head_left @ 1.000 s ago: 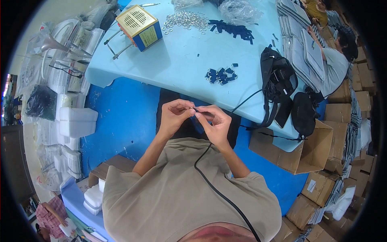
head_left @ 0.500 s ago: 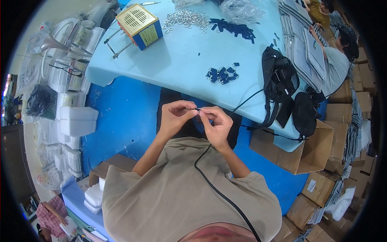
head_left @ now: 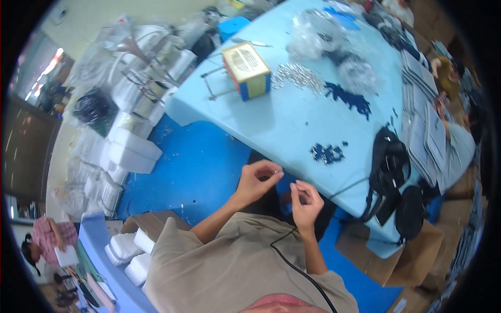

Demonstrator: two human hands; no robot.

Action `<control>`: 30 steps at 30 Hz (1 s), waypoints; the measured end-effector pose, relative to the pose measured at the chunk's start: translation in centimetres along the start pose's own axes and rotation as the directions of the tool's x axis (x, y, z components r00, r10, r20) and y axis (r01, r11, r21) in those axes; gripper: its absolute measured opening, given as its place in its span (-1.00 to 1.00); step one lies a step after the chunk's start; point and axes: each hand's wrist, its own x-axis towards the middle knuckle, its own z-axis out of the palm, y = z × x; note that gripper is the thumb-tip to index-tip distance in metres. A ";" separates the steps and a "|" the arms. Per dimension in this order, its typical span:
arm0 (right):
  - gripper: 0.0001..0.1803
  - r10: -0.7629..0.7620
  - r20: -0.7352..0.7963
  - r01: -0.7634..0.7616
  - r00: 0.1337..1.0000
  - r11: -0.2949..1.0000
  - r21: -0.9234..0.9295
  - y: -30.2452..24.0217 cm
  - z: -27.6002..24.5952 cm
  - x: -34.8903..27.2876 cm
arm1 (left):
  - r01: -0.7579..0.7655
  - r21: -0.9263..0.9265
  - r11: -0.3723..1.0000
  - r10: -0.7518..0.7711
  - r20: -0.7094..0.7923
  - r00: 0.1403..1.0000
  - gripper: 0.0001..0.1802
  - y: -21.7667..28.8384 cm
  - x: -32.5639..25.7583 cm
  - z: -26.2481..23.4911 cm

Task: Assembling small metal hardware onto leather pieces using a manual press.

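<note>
1. Right hand (head_left: 307,202): thumb and index tips close together; grip or contents cannot be told.
2. Left hand (head_left: 258,182), 10 o'clock of right: fingers apparently pinching small metal piece (head_left: 276,172), blurred, partly covered; light fingertip hold advisable.
3. Bench (head_left: 282,125), 12 o'clock: navy tabs (head_left: 327,154); beyond, metal rings (head_left: 298,77), individually indistinct.

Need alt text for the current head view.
A bare left hand pinches a tiny, blurred item; the right hand, fingers curled, is apart from it. Beyond them, a light-blue table holds shiny metal pieces, dark strips and a gold-topped box.
</note>
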 end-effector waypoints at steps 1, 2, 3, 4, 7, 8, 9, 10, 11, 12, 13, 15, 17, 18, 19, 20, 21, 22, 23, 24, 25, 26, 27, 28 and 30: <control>-0.89 0.008 0.028 -0.008 1.000 1.000 -0.003 0.4 -0.5 0.0 | -0.038 0.020 0.999 0.040 -0.098 0.994 -0.83 0.3 1.1 -2.0; -0.91 0.016 0.052 -0.016 0.998 1.000 -0.010 0.8 -0.8 0.1 | -0.074 0.040 0.996 0.080 -0.190 0.979 -0.79 0.8 2.4 -4.1; -0.91 0.006 0.061 -0.006 0.998 1.000 -0.002 1.1 -1.0 0.2 | -0.078 0.037 0.996 0.085 -0.281 0.956 -0.72 2.1 3.9 -6.3; -0.92 0.014 0.073 -0.015 0.997 1.000 0.006 1.2 -1.2 0.3 | -0.080 0.033 0.996 0.087 -0.371 0.924 -0.65 3.6 5.4 -9.0; -0.92 0.045 0.120 -0.048 0.992 0.999 0.024 1.6 -1.5 0.5 | 0.013 0.211 0.977 0.109 -0.553 0.826 -0.45 3.7 10.5 -18.1; -0.91 0.071 0.151 -0.077 0.986 0.997 0.030 1.8 -1.5 0.5 | 0.108 0.156 0.982 0.003 -0.583 0.812 -0.40 3.1 12.1 -20.8; -0.91 0.066 0.156 -0.072 0.986 0.997 0.036 1.8 -1.4 0.4 | 0.200 0.097 0.975 -0.101 -0.607 0.788 -0.36 2.5 13.3 -23.1; -0.91 0.086 0.167 -0.096 0.982 0.994 0.049 1.8 -1.3 0.3 | 0.194 0.097 0.976 -0.096 -0.606 0.790 -0.36 1.5 14.4 -24.4; -0.92 0.107 0.177 -0.119 0.978 0.991 0.062 1.9 -1.2 0.2 | 0.247 0.028 0.969 -0.180 -0.604 0.776 -0.32 0.6 15.4 -25.5; -0.92 0.100 0.176 -0.113 0.979 0.992 0.062 1.9 -1.1 0.1 | 0.297 -0.043 0.954 -0.263 -0.596 0.759 -0.28 -0.5 16.4 -26.6; -0.92 0.109 0.177 -0.126 0.978 0.988 0.088 1.9 -1.0 -0.1 | 0.277 -0.180 0.944 -0.330 -0.562 0.758 -0.25 -1.0 16.9 -27.1; -0.92 0.122 0.187 -0.144 0.975 0.983 0.110 2.2 -0.9 -0.6 | 0.282 -0.191 0.940 -0.341 -0.548 0.764 -0.24 -1.5 18.0 -27.4; -0.92 0.138 0.199 -0.163 0.970 0.980 0.115 2.2 -0.9 -0.7 | 0.292 -0.202 0.935 -0.355 -0.535 0.767 -0.22 -1.5 18.8 -27.2; -0.92 0.152 0.216 -0.182 0.964 0.976 0.123 2.2 -0.9 -0.8 | 0.293 -0.207 0.934 -0.358 -0.515 0.779 -0.21 -1.3 19.3 -27.3; -0.92 0.154 0.217 -0.183 0.964 0.976 0.121 2.3 -1.0 -0.9 | 0.294 -0.211 0.932 -0.361 -0.494 0.791 -0.19 -1.3 19.6 -27.4; -0.92 0.167 0.229 -0.198 0.959 0.972 0.122 2.5 -1.2 -0.9 | 0.294 -0.212 0.932 -0.362 -0.495 0.790 -0.19 -1.4 19.6 -27.4; -0.92 0.179 0.237 -0.212 0.955 0.969 0.124 2.6 -1.2 -0.9 | 0.299 -0.204 0.932 -0.361 -0.477 0.801 -0.18 -1.3 19.8 -27.3; -0.92 0.179 0.235 -0.212 0.955 0.969 0.125 2.6 -1.3 -0.9 | 0.303 -0.196 0.933 -0.360 -0.458 0.813 -0.17 -1.3 20.0 -27.2; -0.92 0.169 0.239 -0.202 0.956 0.972 0.122 2.5 -1.3 -0.8 | 0.303 -0.194 0.933 -0.360 -0.456 0.814 -0.17 -1.3 20.1 -27.1; -0.92 0.161 0.242 -0.194 0.957 0.974 0.118 2.5 -1.4 -0.9 | 0.315 -0.173 0.933 -0.360 -0.467 0.808 -0.17 -1.1 20.0 -26.9; -0.92 0.162 0.238 -0.195 0.958 0.974 0.119 2.4 -1.4 -0.8 | 0.327 -0.152 0.933 -0.360 -0.477 0.802 -0.17 -1.0 20.1 -26.7; -0.92 0.162 0.239 -0.193 0.957 0.975 0.109 2.3 -1.4 -0.7 | 0.329 -0.151 0.932 -0.361 -0.474 0.803 -0.17 -1.0 20.2 -26.6; -0.92 0.162 0.242 -0.190 0.957 0.977 0.098 2.2 -1.4 -0.7 | 0.333 -0.140 0.932 -0.358 -0.478 0.802 -0.17 -1.0 20.2 -26.6; -0.92 0.163 0.241 -0.191 0.957 0.977 0.097 2.2 -1.5 -0.8 | 0.336 -0.130 0.933 -0.356 -0.483 0.800 -0.18 -1.0 20.2 -26.6; -0.92 0.168 0.245 -0.202 0.955 0.971 0.123 2.3 -1.4 -0.9 | 0.338 -0.138 0.931 -0.361 -0.483 0.798 -0.19 -1.1 20.2 -26.6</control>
